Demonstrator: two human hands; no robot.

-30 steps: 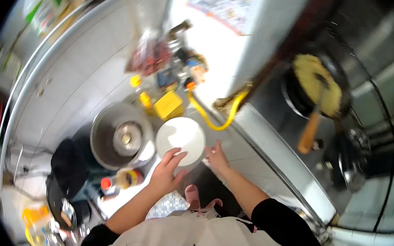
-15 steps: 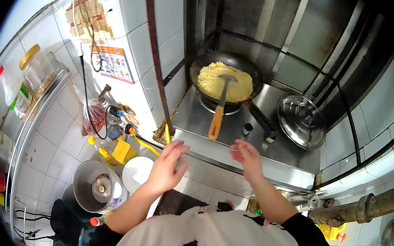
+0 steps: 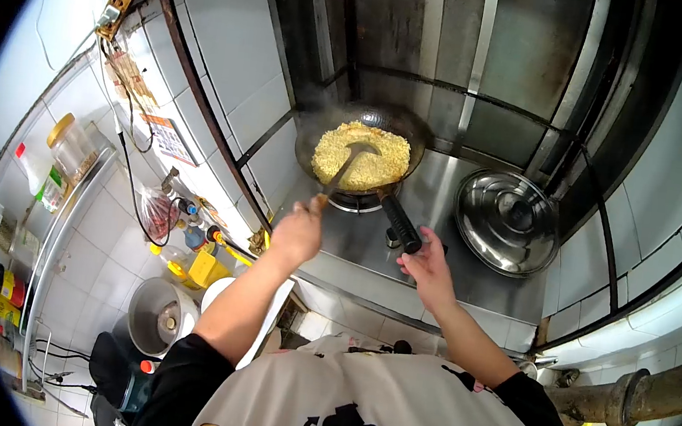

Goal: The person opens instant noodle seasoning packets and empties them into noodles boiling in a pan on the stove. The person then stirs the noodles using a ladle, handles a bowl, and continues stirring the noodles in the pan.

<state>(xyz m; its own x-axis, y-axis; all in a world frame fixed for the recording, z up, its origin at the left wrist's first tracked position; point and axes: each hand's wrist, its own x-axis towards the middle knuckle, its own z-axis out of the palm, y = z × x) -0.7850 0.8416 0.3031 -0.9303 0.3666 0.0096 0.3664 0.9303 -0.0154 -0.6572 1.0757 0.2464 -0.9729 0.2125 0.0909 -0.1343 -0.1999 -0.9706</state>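
My left hand [image 3: 297,233] is closed around the wooden handle of a spatula [image 3: 350,163]. The spatula's metal blade rests on yellow, crumbly-looking food [image 3: 359,144] in a dark wok [image 3: 419,131]. Faint steam hangs at the wok's left side. My right hand [image 3: 428,272] is at the tip of the black wok handle [image 3: 397,221], thumb and fingers spread apart on either side of it. Whether the fingers touch the handle I cannot tell. Under the wok is a burner in the steel stove top [image 3: 338,240].
A shiny steel lid [image 3: 508,224] lies on the stove top, right of the wok. Dark metal bars frame the cooking nook. Bottles and a grey pot [image 3: 147,309] stand low at left, below a wire shelf [image 3: 71,220] with jars. A thick pipe [image 3: 631,402] runs at right.
My left hand has gone from empty to gripping the spatula, whose handle has swung left. My right hand has come up to the wok handle's end. The camera view has shifted.
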